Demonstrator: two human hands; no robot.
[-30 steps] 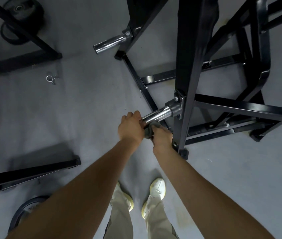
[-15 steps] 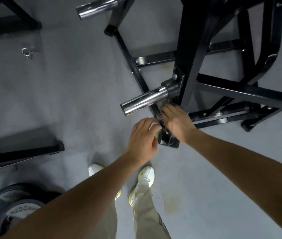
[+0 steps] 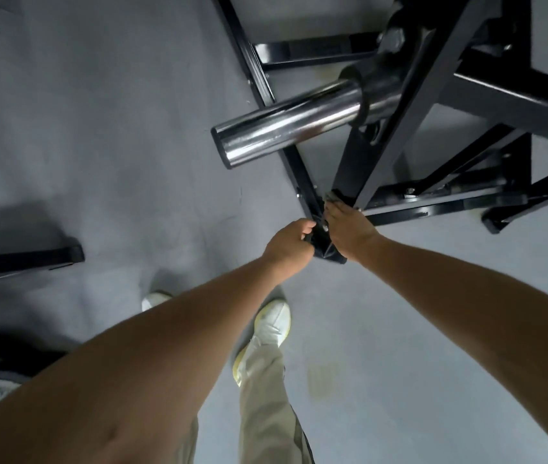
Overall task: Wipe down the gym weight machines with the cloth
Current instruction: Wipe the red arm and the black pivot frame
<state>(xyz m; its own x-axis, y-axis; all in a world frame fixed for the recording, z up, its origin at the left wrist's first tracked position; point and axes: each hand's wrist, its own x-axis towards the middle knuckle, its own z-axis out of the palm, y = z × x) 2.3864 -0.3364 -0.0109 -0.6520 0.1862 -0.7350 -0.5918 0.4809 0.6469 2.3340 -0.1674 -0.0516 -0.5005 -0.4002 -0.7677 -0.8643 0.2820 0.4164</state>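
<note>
Our left hand [image 3: 291, 244] curls its fingers at the frame foot [image 3: 329, 256]; grasping or not, we cannot tell. At 2 o'clock, our right hand [image 3: 349, 229] presses the cloth [image 3: 333, 196] with flat fingers onto the black upright [image 3: 376, 155]. Both have left the chrome peg [image 3: 286, 128] at 12 o'clock: peg done, we judge.

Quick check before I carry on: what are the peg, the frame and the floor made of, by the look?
Peg: metal, likely chromed steel; mirror-bright with sharp reflections.
Frame: metal tube, glossy black paint or coating; square edges, bolts, soft highlights.
Floor: matte grey, possibly rubber or vinyl; no shine, faint scuffs.
</note>
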